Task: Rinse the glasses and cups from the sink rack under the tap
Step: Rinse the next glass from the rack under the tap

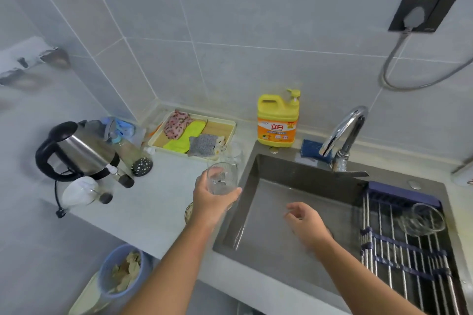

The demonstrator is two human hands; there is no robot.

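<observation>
Pale grey tiled walls (pixel 230 7) meet in a corner behind a light stone bench (pixel 158 199). A black socket plate (pixel 425 5) sits high on the right wall with a grey cable looping down from it. A dark square sink (pixel 276 238) is set into the bench, and a roll-up wire rack (pixel 409 263) lies across its right side. On the left of the bench stands a steel kettle (pixel 76 151) with a black handle. Toward the corner a yellow tray (pixel 230 125) holds folded cloths. On the floor below is a blue bin (pixel 122 271). A yellow detergent bottle (pixel 277 123) stands behind the sink, just left of the chrome tap (pixel 344 133).

One clear glass (pixel 422 218) lies tipped on the rack's far end. The left hand (pixel 210 199) is wrapped around a ribbed glass (pixel 222 178), holding it upright over the sink's left edge. The right hand (pixel 304 222) hovers above the basin, fingers loose and apart, holding nothing.
</observation>
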